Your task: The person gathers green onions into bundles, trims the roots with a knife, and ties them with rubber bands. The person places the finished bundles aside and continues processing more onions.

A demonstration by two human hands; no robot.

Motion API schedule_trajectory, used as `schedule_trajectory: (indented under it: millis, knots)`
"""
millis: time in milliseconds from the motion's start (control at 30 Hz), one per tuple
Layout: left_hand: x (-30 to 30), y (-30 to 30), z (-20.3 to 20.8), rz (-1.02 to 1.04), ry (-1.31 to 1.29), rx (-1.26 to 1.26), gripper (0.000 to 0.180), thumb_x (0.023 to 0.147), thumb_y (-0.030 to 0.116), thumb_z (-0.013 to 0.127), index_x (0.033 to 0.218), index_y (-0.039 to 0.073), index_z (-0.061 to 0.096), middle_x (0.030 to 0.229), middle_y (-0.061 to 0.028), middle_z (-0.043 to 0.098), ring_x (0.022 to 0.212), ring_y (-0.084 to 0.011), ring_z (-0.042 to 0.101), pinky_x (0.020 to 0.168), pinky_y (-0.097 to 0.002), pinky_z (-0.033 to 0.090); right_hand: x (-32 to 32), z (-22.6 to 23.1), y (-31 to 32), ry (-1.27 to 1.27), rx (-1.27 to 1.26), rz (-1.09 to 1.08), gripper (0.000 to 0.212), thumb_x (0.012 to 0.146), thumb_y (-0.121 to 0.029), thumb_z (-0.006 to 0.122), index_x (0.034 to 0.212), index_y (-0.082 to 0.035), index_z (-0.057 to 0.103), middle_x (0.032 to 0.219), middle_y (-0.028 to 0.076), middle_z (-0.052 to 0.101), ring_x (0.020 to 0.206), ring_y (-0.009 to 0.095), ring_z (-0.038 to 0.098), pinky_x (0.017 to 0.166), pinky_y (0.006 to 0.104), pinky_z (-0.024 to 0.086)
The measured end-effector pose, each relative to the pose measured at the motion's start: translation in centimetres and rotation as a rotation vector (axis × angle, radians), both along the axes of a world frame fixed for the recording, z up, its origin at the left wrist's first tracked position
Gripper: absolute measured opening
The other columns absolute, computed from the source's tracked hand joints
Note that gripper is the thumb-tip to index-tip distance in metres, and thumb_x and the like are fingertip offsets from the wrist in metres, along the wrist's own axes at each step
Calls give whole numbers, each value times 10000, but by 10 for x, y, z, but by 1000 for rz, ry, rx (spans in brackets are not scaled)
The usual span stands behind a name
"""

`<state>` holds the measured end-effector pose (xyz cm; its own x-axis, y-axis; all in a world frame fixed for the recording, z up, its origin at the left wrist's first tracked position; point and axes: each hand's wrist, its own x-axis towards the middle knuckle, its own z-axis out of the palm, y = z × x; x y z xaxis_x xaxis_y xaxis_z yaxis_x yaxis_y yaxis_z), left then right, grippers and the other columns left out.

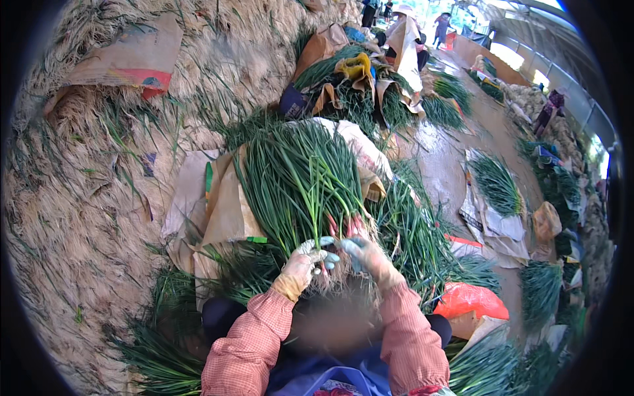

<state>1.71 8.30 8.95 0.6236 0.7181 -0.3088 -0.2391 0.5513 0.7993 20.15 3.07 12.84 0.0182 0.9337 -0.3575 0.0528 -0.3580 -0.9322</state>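
Observation:
My left hand (305, 264), in a pale glove with bluish fingertips, is closed around the lower stem of a green onion (314, 198). The onion's leaves stand up over the heap, and its small reddish bulb shows under my fingers. Beside it my right hand (368, 259), gloved the same way, has its fingers toward the left hand. Those fingers are blurred, and whether they pinch anything is unclear. Just beyond both hands lies a large heap of green onions (284, 178), leaves pointing away from me. Several pinkish-red bulbs (353, 226) with stringy roots sit at its near right.
Pale dried roots and loose leaves (86, 251) cover the left side. Brown paper sacks (228, 204) lie under the heap. At right are a red plastic bag (470, 300) and another onion bundle (495, 185) on sacking. Covered onion piles (356, 72) and people stand farther off.

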Motion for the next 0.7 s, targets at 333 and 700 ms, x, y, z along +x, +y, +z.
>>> schedule_trajectory:
  millis: [333, 700]
  knots:
    - [13, -25, -34, 240, -421, -220, 188, 917, 82, 519, 1056, -14, 602, 846, -164, 677, 698, -250, 655, 582, -335, 537, 3, -7, 14, 731, 529, -596, 415, 926, -297, 561, 1203, 11, 528, 789, 51, 634, 524, 92, 509, 408, 182, 383]
    - [34, 4, 5, 295, -257, 32, 36, 861, 47, 583, 886, 30, 601, 800, -104, 681, 620, -136, 632, 434, -228, 466, -10, -15, -10, -1170, 693, 123, 204, 861, -345, 604, 956, -173, 658, 779, 118, 655, 615, 269, 635, 537, 352, 487]
